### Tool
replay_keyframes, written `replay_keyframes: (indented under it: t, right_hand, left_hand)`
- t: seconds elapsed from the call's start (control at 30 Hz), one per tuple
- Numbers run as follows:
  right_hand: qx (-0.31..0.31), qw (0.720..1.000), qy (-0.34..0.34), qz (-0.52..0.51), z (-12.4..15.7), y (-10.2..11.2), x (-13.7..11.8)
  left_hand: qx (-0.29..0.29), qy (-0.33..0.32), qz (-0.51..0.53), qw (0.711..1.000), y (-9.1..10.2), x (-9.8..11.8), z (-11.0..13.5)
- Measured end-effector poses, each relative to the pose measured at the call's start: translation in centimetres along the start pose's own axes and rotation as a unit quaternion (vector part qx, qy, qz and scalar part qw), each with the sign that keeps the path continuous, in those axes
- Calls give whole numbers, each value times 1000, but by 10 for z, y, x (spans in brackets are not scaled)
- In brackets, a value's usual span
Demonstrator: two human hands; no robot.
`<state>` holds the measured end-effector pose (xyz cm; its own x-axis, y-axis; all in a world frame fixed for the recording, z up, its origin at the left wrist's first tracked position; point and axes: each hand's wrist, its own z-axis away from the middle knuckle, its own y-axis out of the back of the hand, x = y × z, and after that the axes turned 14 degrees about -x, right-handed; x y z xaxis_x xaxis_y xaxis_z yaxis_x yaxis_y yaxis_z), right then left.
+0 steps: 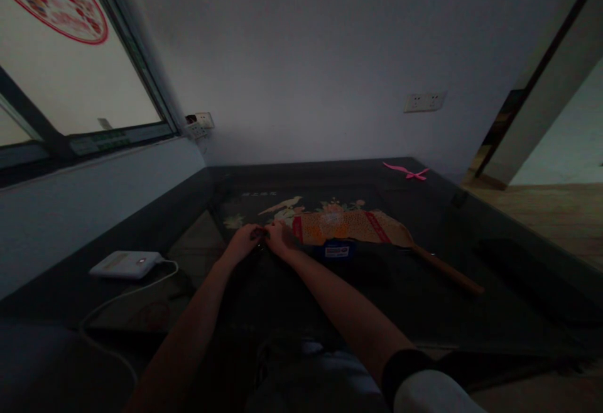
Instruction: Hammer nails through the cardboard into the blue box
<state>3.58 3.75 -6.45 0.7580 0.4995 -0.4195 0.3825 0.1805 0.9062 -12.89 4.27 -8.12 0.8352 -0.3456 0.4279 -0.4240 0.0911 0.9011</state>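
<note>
My left hand (241, 242) and my right hand (281, 238) meet over the dark table, left of its middle. Fingers of both are curled and pinched around something small and dark, with a faint glint below it; its kind I cannot make out. Just right of my right wrist lies a small blue packet (338, 249) with a white label. Behind the packet a flat tan patterned piece with red bands (348, 225) stretches to the right. At its right end a brown wooden handle (447, 268) points toward the near right.
A white power bank (125, 264) with a white cable (127, 295) lies on the left, the cable hanging over the near edge. A pink ribbon (407, 172) rests at the back right of the dark table (292, 177). Wall sockets (424, 102) are behind it.
</note>
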Motion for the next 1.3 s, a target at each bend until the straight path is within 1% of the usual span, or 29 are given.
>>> replay_keyframes:
  t: [0.2, 0.33, 0.5, 0.77, 0.9, 1.0, 1.1, 1.17, 1.23, 1.3]
  right_hand:
    - [-1, 1000, 5, 23, -2, 2, 0]
    - [-7, 999, 24, 44, -3, 0, -1]
    - [-16, 996, 52, 71, -4, -1, -1]
    - [-28, 992, 66, 100, -3, 6, 2]
    - [-18, 993, 64, 100, 2, 9, -1]
    - [-1, 993, 59, 99, 7, 12, -11]
    - [8, 992, 73, 101, 21, 18, -24]
    - [9, 990, 96, 101, 41, 26, -30]
    - [0, 985, 150, 87, 73, 36, -30]
    - [-13, 974, 220, 46, 115, 48, -22]
  left_hand:
    - [-4, 14, -4, 1000, 1, 3, 1]
    - [1, 10, -19, 1000, 1, 2, 1]
    - [-3, 22, -29, 999, 0, 0, 0]
    - [6, -1, -15, 1000, 0, 2, 1]
    - [9, 3, -7, 1000, 2, 7, 2]
    - [25, 0, -8, 1000, 4, 7, 3]
    - [32, 1, -7, 999, 6, 7, 2]
    - [33, -2, -2, 999, 6, 7, 2]
    - [46, -3, 5, 999, 7, 9, 2]
    - [75, 3, 9, 997, 10, 13, 3]
